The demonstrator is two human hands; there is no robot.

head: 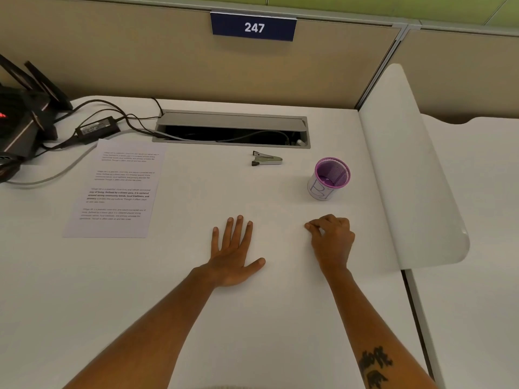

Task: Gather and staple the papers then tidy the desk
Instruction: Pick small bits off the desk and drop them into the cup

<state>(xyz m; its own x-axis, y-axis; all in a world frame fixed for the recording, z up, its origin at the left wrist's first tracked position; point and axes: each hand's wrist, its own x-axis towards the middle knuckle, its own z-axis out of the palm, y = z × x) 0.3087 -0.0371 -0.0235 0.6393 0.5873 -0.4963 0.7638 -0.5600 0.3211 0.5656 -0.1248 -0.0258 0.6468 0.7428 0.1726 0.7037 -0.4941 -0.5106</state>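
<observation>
A printed sheet of paper (118,189) lies flat on the white desk (266,318) at the left. A small metal stapler (266,158) lies on its side near the cable slot, far from both hands. A purple mesh pen cup (328,178) stands to the right of it, with nothing visible inside. My left hand (233,251) rests flat on the desk with fingers spread, holding nothing. My right hand (332,237) rests on the desk with its fingers curled in, just below the cup; nothing shows in it.
An open grey cable slot (233,129) runs along the back of the desk. A black power adapter (97,129) with cables and a black router (25,113) sit at the back left. A white divider panel (415,178) bounds the right side.
</observation>
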